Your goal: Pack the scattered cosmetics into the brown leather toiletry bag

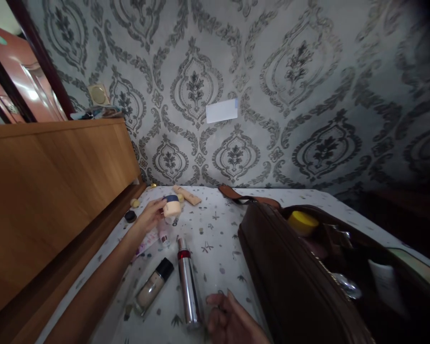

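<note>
My left hand [151,215] is closed on a small cosmetic jar [172,208] with a peach body and a dark blue lid, at the far left of the white patterned cloth. My right hand [227,317], its fingers loosely curled and apart, is low in the middle with nothing visible in it. Just left of it lies a shiny silver bottle [189,289] with a red band. Farther left is a glass foundation bottle [153,285] with a black cap. Near my left wrist lie a pink bottle [163,232] and a black lid [130,217].
An unzipped brown bag [272,272] on the right holds a yellow-lidded container [303,222] and a white tube [385,282]. A beige tube [187,195] lies near the wall. A wooden cabinet [64,177] borders the left side.
</note>
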{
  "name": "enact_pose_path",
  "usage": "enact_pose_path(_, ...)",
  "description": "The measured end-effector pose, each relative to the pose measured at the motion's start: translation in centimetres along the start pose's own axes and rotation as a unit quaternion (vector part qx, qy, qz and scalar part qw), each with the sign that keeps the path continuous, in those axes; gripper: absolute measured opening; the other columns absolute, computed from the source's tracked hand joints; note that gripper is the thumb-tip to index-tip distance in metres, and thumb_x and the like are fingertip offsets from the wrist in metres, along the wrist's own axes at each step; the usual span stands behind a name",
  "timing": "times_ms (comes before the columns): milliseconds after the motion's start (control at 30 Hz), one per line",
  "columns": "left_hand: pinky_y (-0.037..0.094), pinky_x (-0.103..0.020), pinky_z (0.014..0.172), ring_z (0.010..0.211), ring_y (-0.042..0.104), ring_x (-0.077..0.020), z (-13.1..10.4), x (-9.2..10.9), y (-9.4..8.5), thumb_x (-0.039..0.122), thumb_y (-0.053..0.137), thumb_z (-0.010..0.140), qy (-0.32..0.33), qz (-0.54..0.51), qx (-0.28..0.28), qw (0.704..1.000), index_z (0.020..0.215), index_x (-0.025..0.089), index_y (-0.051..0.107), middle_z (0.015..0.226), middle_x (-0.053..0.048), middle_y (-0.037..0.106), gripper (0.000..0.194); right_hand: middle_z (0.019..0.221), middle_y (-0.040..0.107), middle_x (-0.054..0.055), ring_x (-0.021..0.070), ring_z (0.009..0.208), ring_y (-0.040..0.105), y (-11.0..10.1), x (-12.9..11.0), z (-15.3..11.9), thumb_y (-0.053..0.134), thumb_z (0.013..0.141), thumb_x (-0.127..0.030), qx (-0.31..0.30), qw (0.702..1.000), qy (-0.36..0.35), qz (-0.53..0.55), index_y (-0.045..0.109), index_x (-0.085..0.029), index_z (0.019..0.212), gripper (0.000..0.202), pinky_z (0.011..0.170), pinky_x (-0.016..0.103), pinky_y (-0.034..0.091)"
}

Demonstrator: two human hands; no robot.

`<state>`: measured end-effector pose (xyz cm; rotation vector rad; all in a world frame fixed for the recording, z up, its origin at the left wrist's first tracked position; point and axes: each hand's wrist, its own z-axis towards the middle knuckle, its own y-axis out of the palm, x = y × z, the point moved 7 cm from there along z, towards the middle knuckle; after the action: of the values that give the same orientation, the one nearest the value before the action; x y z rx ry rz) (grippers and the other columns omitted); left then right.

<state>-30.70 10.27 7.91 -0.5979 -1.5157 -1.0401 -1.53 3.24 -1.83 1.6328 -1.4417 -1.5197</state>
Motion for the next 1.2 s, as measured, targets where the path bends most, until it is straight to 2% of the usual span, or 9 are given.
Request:
enact_pose_path(167,0.055,-0.025,0.066,0.069,0.066,-0.0148,-4.7,0.3,4.1,0.03,0.088,0.061,-0.033,-0.053,-0.038,0.997,0.09,0.011,0.073,0.082,-0.007,0.074,0.037,0.064,0.065,-0.001,0.0068,0.049,0.055,0.4,-0.1,-0.3,0.082,0.071,-0.05,0.073,0.997,-0.019,0.018,0.066,-0.018,0.091,0.041,0.044,0.015,0.032)
enact_pose_path(333,0.054,-0.029,0.073,0.083,0.067,-0.0195,-8.7,0.0,7.4,0.037,0.087,0.061,-0.056,-0.012,-0.069,0.996,0.102,0.012,0.074,0.096,-0.01,0.075,0.05,0.069,0.067,0.0,0.0064,0.051,0.053,1.8,-1.4,-0.4,0.086,0.065,-0.048,0.099,0.991,-0.085,-0.001,0.066,-0.017,0.091,0.045,0.046,0.016,0.035)
enact_pose_path(433,0.052,-0.03,0.074,0.084,0.067,-0.0212,-10.3,-0.7,9.4,0.042,0.083,0.064,-0.063,0.026,-0.106,0.992,0.107,0.011,0.073,0.097,-0.011,0.074,0.054,0.08,0.071,0.002,0.0086,0.057,0.058,2.6,-2.4,-0.4,0.088,0.061,-0.049,0.11,0.984,-0.136,-0.029,0.065,-0.018,0.098,0.053,0.049,0.018,0.04)
enact_pose_path(600,0.05,-0.028,0.073,0.081,0.065,-0.0192,-11.6,-2.0,11.3,0.048,0.079,0.068,-0.059,0.102,-0.125,0.985,0.106,0.011,0.072,0.093,-0.009,0.073,0.054,0.087,0.072,0.002,0.0144,0.07,0.067,3.6,-4.4,-0.4,0.09,0.055,-0.052,0.134,0.962,-0.23,-0.063,0.061,-0.021,0.1,0.062,0.05,0.019,0.042)
enact_pose_path(767,0.048,-0.031,0.086,0.098,0.064,-0.024,-12.7,-1.5,12.3,0.049,0.067,0.081,0.054,0.24,-0.138,0.959,0.107,0.013,0.073,0.107,-0.011,0.071,0.045,0.086,0.072,-0.001,0.013,0.069,0.067,3.2,-4.9,-0.4,0.092,0.054,-0.044,0.141,0.954,-0.256,-0.063,0.059,-0.021,0.101,0.062,0.051,0.019,0.043)
enact_pose_path(867,0.046,-0.032,0.091,0.102,0.063,-0.0243,-13.3,-1.4,12.3,0.048,0.06,0.087,0.086,0.276,-0.135,0.948,0.113,0.015,0.072,0.11,-0.01,0.071,0.044,0.085,0.072,-0.001,0.0118,0.068,0.065,2.7,-4.8,-0.6,0.09,0.059,-0.043,0.129,0.957,-0.255,-0.055,0.061,-0.02,0.098,0.054,0.051,0.019,0.043)
enact_pose_path(933,0.045,-0.032,0.093,0.104,0.064,-0.0247,-13.5,-1.7,12.2,0.048,0.061,0.088,0.077,0.255,-0.142,0.953,0.114,0.016,0.072,0.11,-0.009,0.072,0.043,0.082,0.071,0.0,0.0108,0.065,0.063,2.4,-4.5,-0.6,0.087,0.064,-0.045,0.112,0.964,-0.238,-0.04,0.063,-0.018,0.096,0.049,0.05,0.018,0.041)
enact_pose_path(1033,0.047,-0.031,0.092,0.104,0.064,-0.0254,-13.5,-2.9,12.0,0.049,0.066,0.084,0.027,0.185,-0.156,0.97,0.114,0.017,0.073,0.11,-0.008,0.073,0.044,0.076,0.069,0.002,0.0099,0.061,0.06,2.1,-3.8,-0.3,0.079,0.075,-0.046,0.093,0.978,-0.187,-0.001,0.065,-0.015,0.092,0.038,0.049,0.018,0.038)
enact_pose_path(1200,0.05,-0.028,0.079,0.091,0.066,-0.0219,-13.5,-4.8,11.4,0.049,0.069,0.081,-0.051,0.103,-0.159,0.981,0.118,0.018,0.071,0.106,-0.007,0.074,0.048,0.073,0.069,0.005,0.0107,0.058,0.059,2.1,-2.9,-0.1,0.063,0.089,-0.047,0.07,0.987,-0.138,0.037,0.066,-0.014,0.09,0.032,0.05,0.018,0.04)
